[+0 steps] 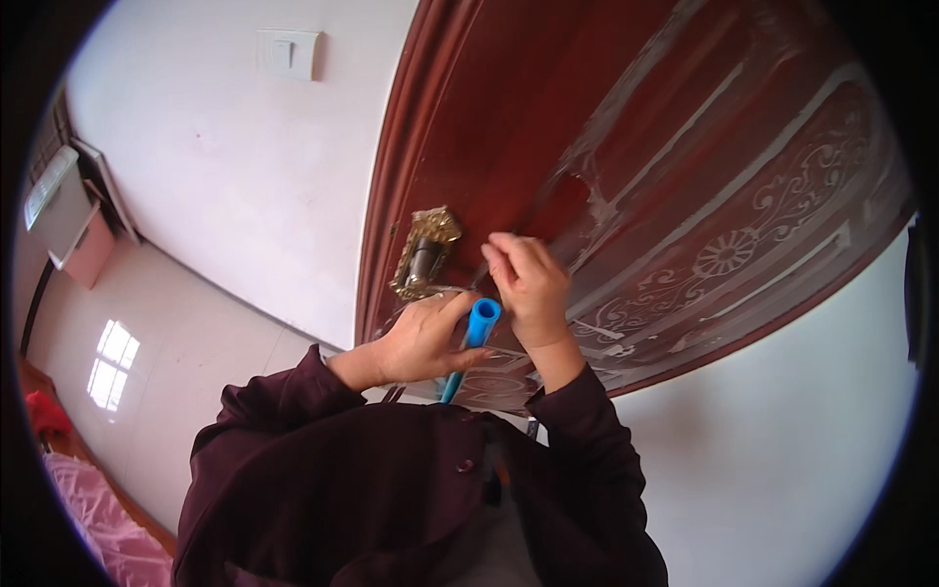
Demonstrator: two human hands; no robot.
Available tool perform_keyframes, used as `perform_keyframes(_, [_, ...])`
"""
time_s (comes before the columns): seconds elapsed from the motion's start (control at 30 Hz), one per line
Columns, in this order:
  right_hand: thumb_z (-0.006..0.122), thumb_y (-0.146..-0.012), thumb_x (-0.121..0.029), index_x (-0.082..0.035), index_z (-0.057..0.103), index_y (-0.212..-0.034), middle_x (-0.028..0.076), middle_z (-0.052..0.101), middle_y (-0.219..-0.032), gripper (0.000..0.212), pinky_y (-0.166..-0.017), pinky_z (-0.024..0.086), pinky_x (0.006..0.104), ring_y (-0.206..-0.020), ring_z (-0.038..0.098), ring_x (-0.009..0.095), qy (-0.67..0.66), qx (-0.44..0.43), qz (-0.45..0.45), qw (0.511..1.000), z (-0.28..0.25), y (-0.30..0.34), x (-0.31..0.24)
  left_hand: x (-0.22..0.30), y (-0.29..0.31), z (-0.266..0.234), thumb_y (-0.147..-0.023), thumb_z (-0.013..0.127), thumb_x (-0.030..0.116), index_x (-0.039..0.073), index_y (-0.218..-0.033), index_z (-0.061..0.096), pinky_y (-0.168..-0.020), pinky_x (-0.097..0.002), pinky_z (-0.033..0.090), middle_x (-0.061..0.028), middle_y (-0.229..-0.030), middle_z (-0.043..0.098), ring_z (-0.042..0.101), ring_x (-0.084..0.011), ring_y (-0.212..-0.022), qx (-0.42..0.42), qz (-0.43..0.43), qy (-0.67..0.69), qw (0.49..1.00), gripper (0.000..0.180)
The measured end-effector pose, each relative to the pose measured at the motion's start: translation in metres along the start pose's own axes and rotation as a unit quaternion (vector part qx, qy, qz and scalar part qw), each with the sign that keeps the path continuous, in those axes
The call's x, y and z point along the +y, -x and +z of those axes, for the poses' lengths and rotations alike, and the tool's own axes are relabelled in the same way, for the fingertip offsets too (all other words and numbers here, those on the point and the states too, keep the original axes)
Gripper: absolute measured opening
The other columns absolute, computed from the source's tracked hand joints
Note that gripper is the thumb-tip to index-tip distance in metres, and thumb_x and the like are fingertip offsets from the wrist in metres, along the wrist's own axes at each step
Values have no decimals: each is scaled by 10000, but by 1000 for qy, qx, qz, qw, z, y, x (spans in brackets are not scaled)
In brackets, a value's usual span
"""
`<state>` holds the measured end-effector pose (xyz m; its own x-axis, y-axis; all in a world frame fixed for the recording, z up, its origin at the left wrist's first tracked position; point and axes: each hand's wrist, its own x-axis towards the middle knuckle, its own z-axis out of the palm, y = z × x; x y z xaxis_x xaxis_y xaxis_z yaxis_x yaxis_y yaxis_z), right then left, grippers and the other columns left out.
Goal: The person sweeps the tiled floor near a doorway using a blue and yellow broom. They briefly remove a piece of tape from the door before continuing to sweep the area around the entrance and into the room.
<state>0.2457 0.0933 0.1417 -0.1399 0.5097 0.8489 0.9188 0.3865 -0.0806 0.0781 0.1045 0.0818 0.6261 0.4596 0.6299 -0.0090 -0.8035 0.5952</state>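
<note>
My left hand [421,338] is closed round a blue hollow tube [482,323], whose open round end points up toward me. Just to its right, my right hand [531,289] has its thumb and fingertips pinched together. Whatever sits in that pinch, perhaps a thin dark strip, is too small to make out. Both hands are close to a dark red carved door [528,127]. To the left of the right fingertips is an ornate brass door handle plate [427,252]. My left fingers reach near its lower end, and I cannot tell whether they touch it.
Clear, wrinkled film appears to cover the door's carved panels. A white wall with a light switch [290,54] stands left of the door frame [399,127]. Shiny floor tiles [186,333] lie at the left, with a pink cloth [108,519] at the lower left.
</note>
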Motion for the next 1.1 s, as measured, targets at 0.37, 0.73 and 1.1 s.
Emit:
perform_keyframes(0.37, [727,-720,-149,-154,622,-955,-27,569,-903,257,-810,353,336,-819,534,169,339,153,-82,925,-43,-55,12,2,-28,-27,-751,734,341,68,-1093,512,-669,-342,396,-43,-680,539,535,-238,-656,12,105,-108,989,491])
perform_keyframes(0.73, [664,-693,-72,-134,521,-729,-15,496,-711,160,-764,348,331,-694,494,159,363,122,-124,915,-52,-72,12,-12,-42,-35,-740,747,322,86,-1032,577,-631,-376,487,-98,-863,610,603,-295,-718,18,98,-135,986,412])
perform_keyframes(1.1, [657,-684,-41,-133,527,-762,-17,549,-719,177,-757,380,346,-702,548,177,276,117,-81,950,-52,-66,16,-12,-46,-23,-803,668,352,89,-1027,523,-519,-381,468,-89,-628,588,621,-288,-596,1,30,-138,990,374])
